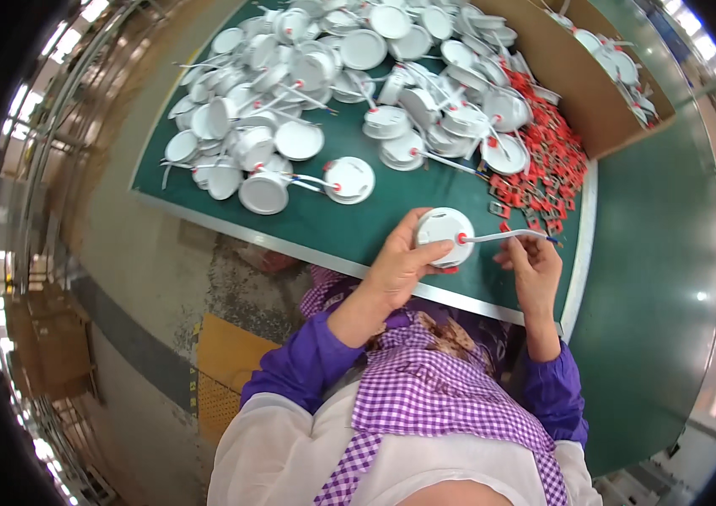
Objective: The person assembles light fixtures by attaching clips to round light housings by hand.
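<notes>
My left hand (404, 261) is closed around a white round disc-shaped housing (440, 226), its thumb lying across the face. A white cable (488, 236) leaves a red grommet on that face and runs right, ending in a blue tip. On the cable, close to this end, the fingers of my right hand (535, 268) are pinched. Beside those fingertips shows a small red piece (505, 227); whether they touch it I cannot tell. Another bit of red (450, 270) peeks out at the housing's lower edge, partly hidden by my left hand.
Many similar white housings with cables (299, 72) lie heaped across the far side of the green table (341, 232). One housing (349, 180) lies apart, nearer me. Small red clips (547, 160) form a pile beside a cardboard box (615, 93). A metal rim (290, 251) edges the table.
</notes>
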